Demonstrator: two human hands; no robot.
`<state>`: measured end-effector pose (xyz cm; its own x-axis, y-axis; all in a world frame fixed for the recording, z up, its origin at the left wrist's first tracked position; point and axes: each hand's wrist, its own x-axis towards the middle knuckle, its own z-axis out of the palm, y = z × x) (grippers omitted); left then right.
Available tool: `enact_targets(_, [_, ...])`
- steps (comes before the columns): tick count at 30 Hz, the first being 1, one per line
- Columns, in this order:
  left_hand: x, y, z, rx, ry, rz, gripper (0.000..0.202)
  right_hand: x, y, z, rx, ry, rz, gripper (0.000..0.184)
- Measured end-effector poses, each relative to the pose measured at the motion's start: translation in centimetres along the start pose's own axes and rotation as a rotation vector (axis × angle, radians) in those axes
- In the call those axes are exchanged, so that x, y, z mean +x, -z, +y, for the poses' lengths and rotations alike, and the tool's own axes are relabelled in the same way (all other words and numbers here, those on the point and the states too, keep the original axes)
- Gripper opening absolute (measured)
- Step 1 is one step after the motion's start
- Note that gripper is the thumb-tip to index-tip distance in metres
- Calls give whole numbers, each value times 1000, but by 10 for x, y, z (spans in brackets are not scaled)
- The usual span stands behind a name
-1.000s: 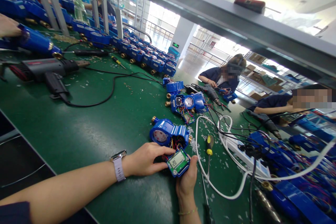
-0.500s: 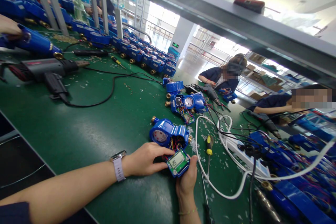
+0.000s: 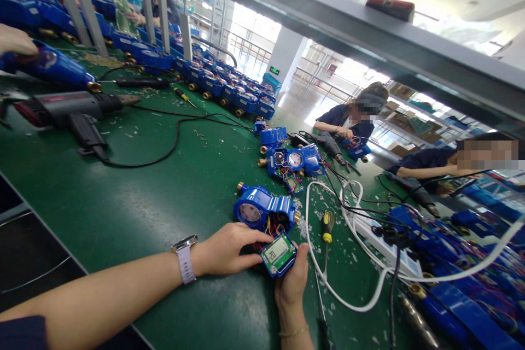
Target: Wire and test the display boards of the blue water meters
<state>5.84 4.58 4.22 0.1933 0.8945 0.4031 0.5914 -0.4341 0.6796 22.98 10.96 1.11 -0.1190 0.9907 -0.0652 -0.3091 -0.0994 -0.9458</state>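
Co-worker [image 3: 348, 117] across shifted, left hand [image 3: 225, 250] and right hand [image 3: 292, 279] gripping green meter board [image 3: 286, 268], LCD [image 3: 275, 250] reading 20

Digits "20" on the water meter's LCD screen [image 3: 275, 250]

Head-worn view, facing forward and down, close above the left hand [image 3: 225, 249] and right hand [image 3: 292, 281]

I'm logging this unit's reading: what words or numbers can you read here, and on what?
"20" (apparently): the LCD on the green circuit board
Too small to read: the green wall sign
Too blurred to read: the dial of the nearest blue water meter
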Motion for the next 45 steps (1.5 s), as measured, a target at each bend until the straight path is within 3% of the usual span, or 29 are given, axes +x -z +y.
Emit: enact_targets(45, [-1,1,1,-10,16,1,37,1,2,3,-104,9,11,66])
